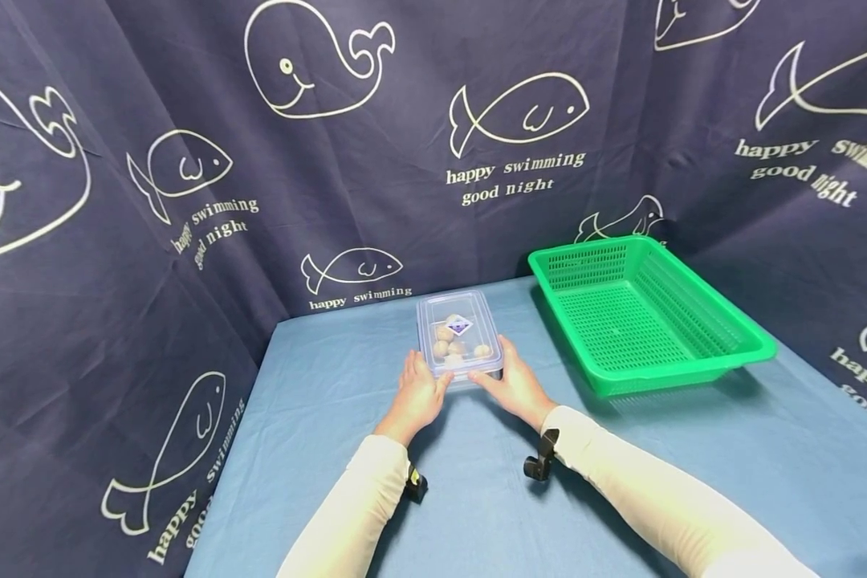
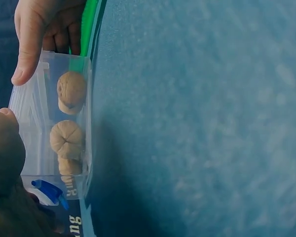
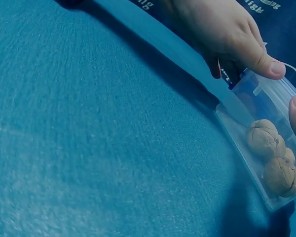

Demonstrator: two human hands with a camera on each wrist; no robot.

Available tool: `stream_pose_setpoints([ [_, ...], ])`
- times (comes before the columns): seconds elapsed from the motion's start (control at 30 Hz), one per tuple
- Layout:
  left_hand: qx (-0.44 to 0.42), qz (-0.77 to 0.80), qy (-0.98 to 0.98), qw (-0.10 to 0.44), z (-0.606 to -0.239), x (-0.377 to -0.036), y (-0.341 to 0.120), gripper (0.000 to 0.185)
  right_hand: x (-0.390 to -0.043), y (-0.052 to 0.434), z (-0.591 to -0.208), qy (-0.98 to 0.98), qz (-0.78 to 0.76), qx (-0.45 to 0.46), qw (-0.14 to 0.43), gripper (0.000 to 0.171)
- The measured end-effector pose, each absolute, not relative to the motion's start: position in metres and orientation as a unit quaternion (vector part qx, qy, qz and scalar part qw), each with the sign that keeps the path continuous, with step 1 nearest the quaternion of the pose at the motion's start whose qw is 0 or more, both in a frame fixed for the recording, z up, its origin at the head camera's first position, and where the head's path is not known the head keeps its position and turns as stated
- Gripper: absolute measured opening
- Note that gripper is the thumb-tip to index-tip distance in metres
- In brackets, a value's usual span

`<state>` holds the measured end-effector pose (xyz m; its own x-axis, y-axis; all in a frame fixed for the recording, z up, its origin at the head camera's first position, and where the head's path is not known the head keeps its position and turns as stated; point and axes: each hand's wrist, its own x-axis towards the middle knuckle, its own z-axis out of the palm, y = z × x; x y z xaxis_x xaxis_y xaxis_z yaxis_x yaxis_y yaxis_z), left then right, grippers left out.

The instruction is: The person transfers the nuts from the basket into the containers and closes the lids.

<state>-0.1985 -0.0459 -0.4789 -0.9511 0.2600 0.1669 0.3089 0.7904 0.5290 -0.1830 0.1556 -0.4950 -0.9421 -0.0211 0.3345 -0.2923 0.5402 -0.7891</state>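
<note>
Box (image 1: 459,335) of walnuts (image 2: 71,91) is flanked at near end by left hand (image 1: 417,395) and right hand (image 1: 514,385); long axis runs away; thumbs laid on lid, fingers hidden.

A makeshift recording booth: dark navy whale-and-fish printed cloth backdrop (image 1: 116,241) walls in a blue cloth-covered table (image 1: 477,498).

A blue cloth (image 1: 694,482) is covering the table from near edge to far edge. Dark navy curtains (image 1: 116,321) are hanging on the left, far and right sides, showing white whales, fish and the words "happy swimming good night". Soft, even light is falling across the whole scene.
</note>
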Motion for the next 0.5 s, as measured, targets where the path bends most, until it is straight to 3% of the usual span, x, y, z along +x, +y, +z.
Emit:
stream_pose_setpoints([
  [0.33,-0.115,-0.274,-0.955,-0.010,-0.463,-0.202,-0.050,0.078,-0.190,0.160,-0.483,-0.886,0.429,0.105,0.140,0.080],
  [0.5,-0.085,-0.289,-0.954,0.012,-0.450,-0.229,-0.045,0.080,-0.212,0.159,-0.459,-0.910,0.391,0.066,0.119,0.084],
])
